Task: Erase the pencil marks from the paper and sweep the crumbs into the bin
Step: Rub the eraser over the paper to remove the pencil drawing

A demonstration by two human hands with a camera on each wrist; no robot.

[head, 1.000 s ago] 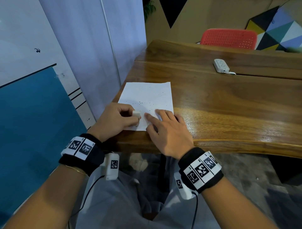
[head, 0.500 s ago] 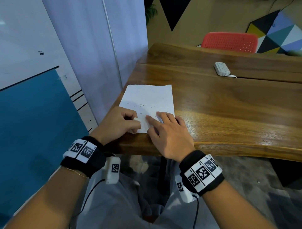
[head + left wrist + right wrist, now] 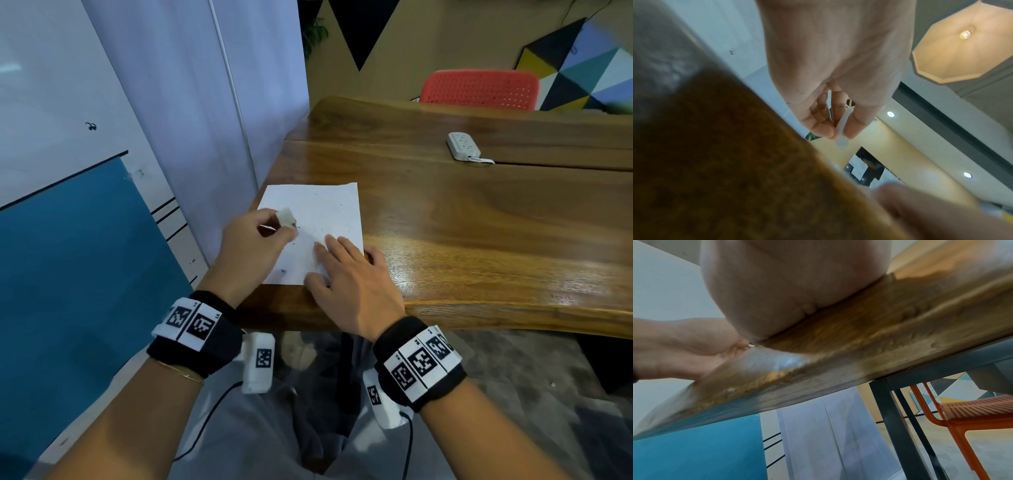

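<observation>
A white sheet of paper (image 3: 318, 219) lies at the near left corner of the wooden table (image 3: 479, 233), speckled with dark eraser crumbs (image 3: 310, 236). My left hand (image 3: 255, 240) hovers over the paper's left side and pinches a small white eraser (image 3: 286, 217), also seen between thumb and fingers in the left wrist view as the eraser (image 3: 842, 128). My right hand (image 3: 346, 274) lies flat with straight fingers on the paper's near right corner, pressing it to the table. In the right wrist view only my palm (image 3: 787, 288) on the table edge shows. No bin is in view.
A white power strip (image 3: 463, 146) lies far back on the table. A red chair (image 3: 479, 89) stands behind the table. A pale partition wall (image 3: 205, 102) runs close along the table's left edge. The table's front edge (image 3: 513, 318) is just below my right hand.
My left hand has lifted the eraser and moved it up and away along the paper's left side. The right hand has kept pressing the paper's near corner.
</observation>
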